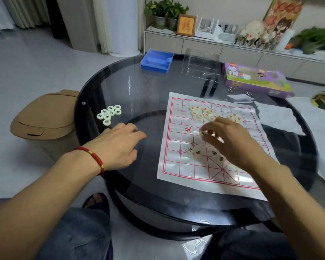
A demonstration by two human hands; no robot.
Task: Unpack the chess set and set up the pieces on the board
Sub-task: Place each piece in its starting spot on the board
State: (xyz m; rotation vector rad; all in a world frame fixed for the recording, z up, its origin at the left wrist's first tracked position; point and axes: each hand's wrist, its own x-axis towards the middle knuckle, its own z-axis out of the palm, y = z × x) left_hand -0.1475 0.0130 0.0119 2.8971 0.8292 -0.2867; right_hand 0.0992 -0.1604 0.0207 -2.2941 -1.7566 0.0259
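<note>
Right hand (227,139) pinches a piece (203,132) over the board (178,166); left hand (118,145) rests relaxed beside it. Seat pieces squarely on intersections.

The table (143,87) has a dark, glossy glass top. The board (178,166) is a thin, shiny, creased white sheet printed in red. The pieces (109,114) look like smooth, pale plastic. The tray (157,61) is blue plastic, the box (255,79) printed cardboard.

A round dark glass table (120,87) stands on a pale tiled floor, with a tan lidded bin (45,117) just beside its left edge. Behind it, a low cabinet (201,45) carries potted plants (165,11) and a framed red character (186,25).
</note>
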